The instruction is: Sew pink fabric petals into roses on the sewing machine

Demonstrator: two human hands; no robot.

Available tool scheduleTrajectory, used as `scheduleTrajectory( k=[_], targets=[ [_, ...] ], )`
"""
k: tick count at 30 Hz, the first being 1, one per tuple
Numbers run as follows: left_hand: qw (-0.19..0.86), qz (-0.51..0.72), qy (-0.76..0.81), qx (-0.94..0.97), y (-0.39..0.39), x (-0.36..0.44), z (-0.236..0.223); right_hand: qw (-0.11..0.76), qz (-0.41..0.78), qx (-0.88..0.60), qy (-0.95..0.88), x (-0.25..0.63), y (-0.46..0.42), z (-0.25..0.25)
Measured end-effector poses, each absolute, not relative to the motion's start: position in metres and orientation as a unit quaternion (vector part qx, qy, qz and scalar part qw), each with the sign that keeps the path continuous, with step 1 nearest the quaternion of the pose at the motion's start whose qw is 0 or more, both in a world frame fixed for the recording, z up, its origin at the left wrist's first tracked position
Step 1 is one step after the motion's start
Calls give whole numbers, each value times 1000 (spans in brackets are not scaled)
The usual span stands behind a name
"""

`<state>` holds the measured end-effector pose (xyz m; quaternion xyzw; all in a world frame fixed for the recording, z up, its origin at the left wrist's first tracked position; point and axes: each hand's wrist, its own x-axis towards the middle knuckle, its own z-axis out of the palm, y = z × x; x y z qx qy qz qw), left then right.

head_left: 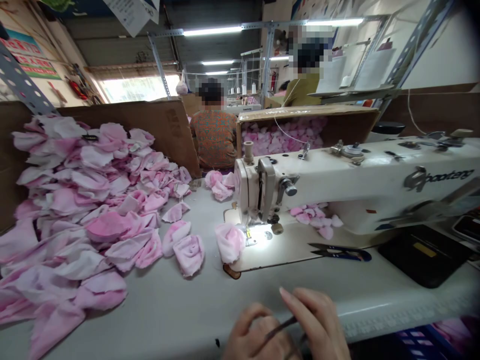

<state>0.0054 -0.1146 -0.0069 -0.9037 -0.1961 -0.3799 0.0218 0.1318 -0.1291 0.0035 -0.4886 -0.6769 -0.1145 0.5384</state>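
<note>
At the bottom of the view, my left hand (251, 337) and my right hand (317, 320) both pinch a thin dark tool (281, 327), partly hidden by my fingers. They rest at the front edge of a grey work table (161, 320). Ahead of them, thread snips with blue handles (339, 252) lie on the bed of a white sewing machine (360, 175). A rolled pink fabric piece (230, 243) sits by the needle under the lamp. A large heap of pink-and-white fabric pieces (78, 210) covers the table's left side.
Cardboard sheets (127, 122) wall the heap. A cardboard box of pink scraps (281, 135) stands behind the machine. A black pad (423, 255) lies to the right. Two co-workers, one in a patterned top (214, 139), sit beyond, with more sewing machines farther back.
</note>
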Motion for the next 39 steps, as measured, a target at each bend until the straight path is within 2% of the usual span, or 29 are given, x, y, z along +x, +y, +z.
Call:
scheduleTrajectory(
  k=[3,5,7,10,12,14,18,23,25,27,32,34,39],
  targets=[
    [120,-342,-225,-904,-92,-12,19,412,-53,-491,-766,165,-127,-2],
    [180,-301,-279,-894,-68,-26,33,374,-20,-491,-786,175,-125,-5],
    [194,-237,-301,-903,-41,-35,38,340,5,-459,-821,176,-122,-6],
    [140,-152,-308,-929,-11,-40,30,276,-12,-413,-868,170,-115,0],
    [107,-137,-305,-937,-6,-38,20,234,-54,-411,-880,169,-109,4],
    [83,-148,-293,-941,-11,-34,11,196,-76,-414,-886,170,-101,8],
    [38,-186,-265,-945,-31,-25,3,149,-40,-393,-906,168,-87,13],
    [-95,-216,-321,-917,-34,-26,23,90,-34,-401,-911,153,-79,9],
    [-105,-225,-340,-907,-31,-26,33,87,-49,-404,-909,149,-78,4],
    [-43,-228,-317,-920,-31,-23,37,80,-43,-411,-907,147,-79,1],
    [214,-164,-248,-931,-35,-11,19,48,-29,-420,-906,149,-79,-2],
    [249,-151,-252,-923,-32,-12,11,45,-53,-403,-912,153,-75,-1],
    [259,-182,-252,-915,-17,-18,13,43,-81,-359,-929,158,-51,4]
  ],
)
